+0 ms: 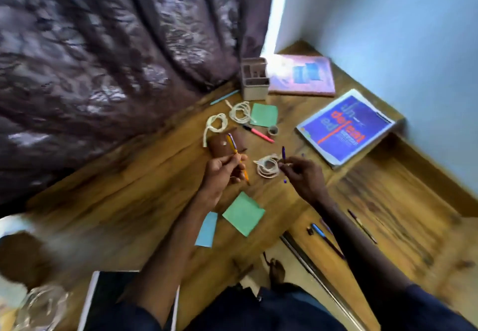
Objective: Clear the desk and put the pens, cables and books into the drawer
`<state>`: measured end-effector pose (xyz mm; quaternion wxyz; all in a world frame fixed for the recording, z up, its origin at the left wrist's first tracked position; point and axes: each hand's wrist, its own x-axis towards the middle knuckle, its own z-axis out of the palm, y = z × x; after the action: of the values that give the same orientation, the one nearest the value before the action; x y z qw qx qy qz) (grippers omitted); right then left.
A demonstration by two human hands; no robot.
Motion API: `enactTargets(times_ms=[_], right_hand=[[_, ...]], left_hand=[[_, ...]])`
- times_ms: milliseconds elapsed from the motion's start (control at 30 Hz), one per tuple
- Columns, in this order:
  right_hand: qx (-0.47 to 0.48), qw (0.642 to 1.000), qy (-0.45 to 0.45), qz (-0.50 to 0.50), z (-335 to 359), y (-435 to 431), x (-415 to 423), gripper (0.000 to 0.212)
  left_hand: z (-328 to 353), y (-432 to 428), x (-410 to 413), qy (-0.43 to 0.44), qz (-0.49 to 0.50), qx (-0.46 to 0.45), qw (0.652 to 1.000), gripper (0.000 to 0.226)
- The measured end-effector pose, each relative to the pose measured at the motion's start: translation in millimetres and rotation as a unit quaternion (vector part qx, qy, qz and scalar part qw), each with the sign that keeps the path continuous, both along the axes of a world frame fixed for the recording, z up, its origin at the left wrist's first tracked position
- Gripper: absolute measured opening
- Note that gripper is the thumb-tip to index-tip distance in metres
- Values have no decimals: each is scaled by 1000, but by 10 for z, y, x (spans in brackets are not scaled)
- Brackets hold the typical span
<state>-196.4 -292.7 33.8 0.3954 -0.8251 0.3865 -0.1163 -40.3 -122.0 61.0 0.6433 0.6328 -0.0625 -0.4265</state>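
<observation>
My left hand (pixel 222 173) grips two pens, one orange and one purple (pixel 232 145), above a brown pouch (pixel 222 144) on the wooden desk (pixel 144 201). My right hand (pixel 302 175) pinches a purple pen (pixel 283 153) just right of a coiled white cable (pixel 267 167). Two more white cables (pixel 240 112) (pixel 216 125) lie farther back. A pink highlighter (pixel 258 133) lies mid-desk. A blue book (pixel 345 129) and a pink book (pixel 302 75) sit at the back right. More pens (pixel 326 240) (pixel 362 226) lie near the desk's front right edge.
A grey pen holder (pixel 254 78) stands at the back by a dark curtain (pixel 103 59). Green notes (pixel 243 217) (pixel 263 114), a blue note (pixel 207 230), a tape roll (pixel 273 130) and a light blue pen (pixel 223 97) lie about. A blue wall (pixel 401 33) bounds the right.
</observation>
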Motion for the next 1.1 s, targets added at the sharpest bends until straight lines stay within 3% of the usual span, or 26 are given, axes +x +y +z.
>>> enactTargets(times_ms=[333, 467, 567, 800, 1100], right_hand=[[38, 986, 41, -159, -305, -850, -2104, 17], [46, 970, 75, -226, -590, -1091, -2897, 18], [60, 959, 106, -258, -872, -1276, -3370, 17], [92, 959, 136, -232, -1371, -1272, -3924, 15], [109, 958, 220, -151, -1547, -1026, -4059, 19]], left_hand=[[-561, -1415, -2107, -14, -203, 90, 975, 25], [-932, -1752, -2836, 16, -212, 127, 969, 29], [-1257, -1969, -3364, 75, -199, 169, 962, 19], [-1814, -2091, -4259, 148, -153, 294, 932, 20], [-1987, -2144, -4585, 87, -134, 389, 907, 24]])
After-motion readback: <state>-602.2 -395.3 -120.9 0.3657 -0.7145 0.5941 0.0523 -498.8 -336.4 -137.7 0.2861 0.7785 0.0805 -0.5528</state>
